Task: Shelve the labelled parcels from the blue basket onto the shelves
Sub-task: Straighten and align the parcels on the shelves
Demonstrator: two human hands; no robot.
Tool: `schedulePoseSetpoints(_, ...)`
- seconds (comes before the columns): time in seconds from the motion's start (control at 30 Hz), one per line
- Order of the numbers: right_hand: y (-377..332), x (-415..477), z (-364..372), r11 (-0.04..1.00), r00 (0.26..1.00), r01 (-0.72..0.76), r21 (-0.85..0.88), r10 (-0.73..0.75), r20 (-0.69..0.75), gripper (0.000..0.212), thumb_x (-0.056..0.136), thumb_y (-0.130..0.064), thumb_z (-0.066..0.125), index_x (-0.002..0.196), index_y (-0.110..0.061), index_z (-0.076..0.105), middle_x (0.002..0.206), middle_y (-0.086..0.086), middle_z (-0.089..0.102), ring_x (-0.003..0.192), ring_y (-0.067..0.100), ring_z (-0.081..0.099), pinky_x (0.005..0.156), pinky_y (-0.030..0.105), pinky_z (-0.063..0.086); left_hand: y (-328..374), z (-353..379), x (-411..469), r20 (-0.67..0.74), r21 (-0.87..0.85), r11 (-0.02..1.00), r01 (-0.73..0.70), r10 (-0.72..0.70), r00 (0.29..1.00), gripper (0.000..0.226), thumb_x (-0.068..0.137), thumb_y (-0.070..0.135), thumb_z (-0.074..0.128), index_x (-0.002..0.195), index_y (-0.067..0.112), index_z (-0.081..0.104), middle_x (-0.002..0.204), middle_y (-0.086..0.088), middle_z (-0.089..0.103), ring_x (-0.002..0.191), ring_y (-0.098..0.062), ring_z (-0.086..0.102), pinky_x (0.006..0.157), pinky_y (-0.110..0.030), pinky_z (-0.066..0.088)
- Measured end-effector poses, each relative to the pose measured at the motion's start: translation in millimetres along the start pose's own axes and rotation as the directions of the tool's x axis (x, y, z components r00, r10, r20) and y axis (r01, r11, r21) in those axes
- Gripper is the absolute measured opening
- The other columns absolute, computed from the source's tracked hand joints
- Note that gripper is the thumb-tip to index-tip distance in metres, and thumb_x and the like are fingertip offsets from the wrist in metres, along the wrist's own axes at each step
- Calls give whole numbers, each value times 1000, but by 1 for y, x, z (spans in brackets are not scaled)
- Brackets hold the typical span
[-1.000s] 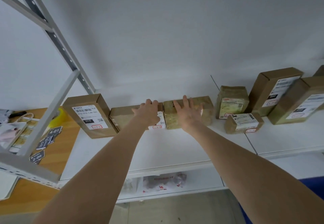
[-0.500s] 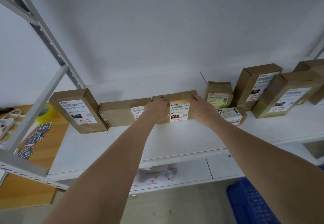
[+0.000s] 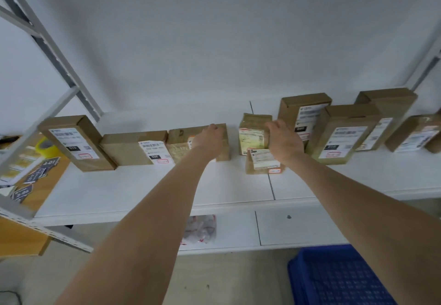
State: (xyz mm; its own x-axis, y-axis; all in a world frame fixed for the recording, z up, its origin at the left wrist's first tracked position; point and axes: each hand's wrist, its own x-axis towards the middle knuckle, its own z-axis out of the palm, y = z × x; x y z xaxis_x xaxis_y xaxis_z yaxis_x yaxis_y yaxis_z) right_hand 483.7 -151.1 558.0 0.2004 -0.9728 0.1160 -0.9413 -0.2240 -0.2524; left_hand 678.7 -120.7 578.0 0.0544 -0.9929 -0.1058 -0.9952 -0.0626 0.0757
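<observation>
Left hand (image 3: 210, 137), arm stretched upward, curled its fingers over the top edge of the taped brown parcel (image 3: 177, 148) standing on the white shelf (image 3: 143, 190). Right hand (image 3: 285, 141) hovered against a yellow-labelled parcel (image 3: 250, 135), its fingers hidden, so its grip was unclear. The frame edge cut off the blue basket (image 3: 334, 278).

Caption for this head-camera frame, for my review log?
Head view: left hand grips a taped parcel on the white shelf; right hand reaches for the yellow-labelled parcel beside it; blue basket waits below.
</observation>
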Motion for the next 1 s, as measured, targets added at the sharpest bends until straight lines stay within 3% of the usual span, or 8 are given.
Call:
schedulePoseSetpoints(0.1, 16, -4, 1, 999, 998, 34, -27, -32, 59, 39, 92, -13, 49, 131, -16, 45, 127, 8, 46, 109, 24, 51, 76, 32, 44, 23, 10, 1, 41, -46, 999, -10, 12, 999, 65, 87, -6, 44, 145, 19, 32, 148, -3, 29, 132, -28, 37, 91, -44, 47)
schedulePoseSetpoints(0.2, 18, -7, 8, 998, 995, 58, -15, -57, 77, 44, 91, -28, 56, 131, -17, 41, 129, 7, 41, 115, 25, 47, 83, 36, 49, 31, 15, 8, 7, -103, 994, -35, 35, 999, 67, 87, -2, 47, 147, 20, 26, 149, -4, 29, 131, -29, 39, 89, -45, 47)
schedulePoseSetpoints(0.33, 11, 1, 13, 985, 983, 156, -79, -162, -88, 51, 87, -14, 56, 135, -15, 39, 137, 8, 35, 124, 27, 37, 99, 37, 41, 42, 14, 26, -148, -138, 984, -113, 92, 985, 68, 86, 7, 55, 146, 17, 25, 140, -7, 37, 125, -28, 43, 89, -38, 46)
schedulePoseSetpoints(0.4, 6, 13, 14, 966, 964, 229, -123, -243, -112, 63, 83, -6, 57, 141, -14, 32, 148, 9, 26, 138, 29, 26, 111, 40, 32, 47, 18, 32, -196, -82, 990, -114, 96, 976, 75, 84, 12, 60, 147, 14, 20, 144, -8, 34, 130, -26, 37, 99, -36, 39)
schedulePoseSetpoints(0.53, -4, 36, 24, 942, 962, 268, -202, -249, 113, 84, 88, -14, 60, 152, -19, 6, 160, 5, -5, 147, 28, -5, 117, 39, 3, 42, 24, 44, -108, -146, 989, -39, 23, 994, 88, 84, 10, 63, 150, 12, 6, 155, -7, 18, 141, -26, 23, 111, -37, 29)
schedulePoseSetpoints(0.77, 7, 40, 29, 933, 957, 277, -230, -246, 155, 71, 81, -7, 61, 143, -20, 29, 153, 6, 27, 144, 26, 19, 118, 42, 10, 50, 20, 64, 25, -120, 982, -145, 149, 988, 84, 85, 14, 63, 150, 21, 11, 145, -8, 36, 130, -29, 41, 95, -42, 47)
schedulePoseSetpoints(0.87, 12, 39, 24, 935, 963, 258, -244, -230, 138, 72, 81, -6, 62, 143, -20, 29, 151, 5, 30, 143, 26, 23, 118, 41, 9, 62, 24, 71, 84, -95, 981, -167, 175, 981, 70, 90, 13, 53, 149, 20, 18, 127, -12, 55, 117, -31, 51, 91, -42, 48)
schedulePoseSetpoints(1.0, 23, 35, 20, 944, 973, 222, -244, -197, 122, 70, 82, -7, 62, 143, -21, 28, 150, 3, 31, 143, 24, 22, 120, 41, 7, 75, 27, 74, 101, -103, 975, -195, 205, 974, 70, 91, 8, 49, 151, 16, 13, 128, -13, 55, 117, -30, 52, 92, -40, 47)
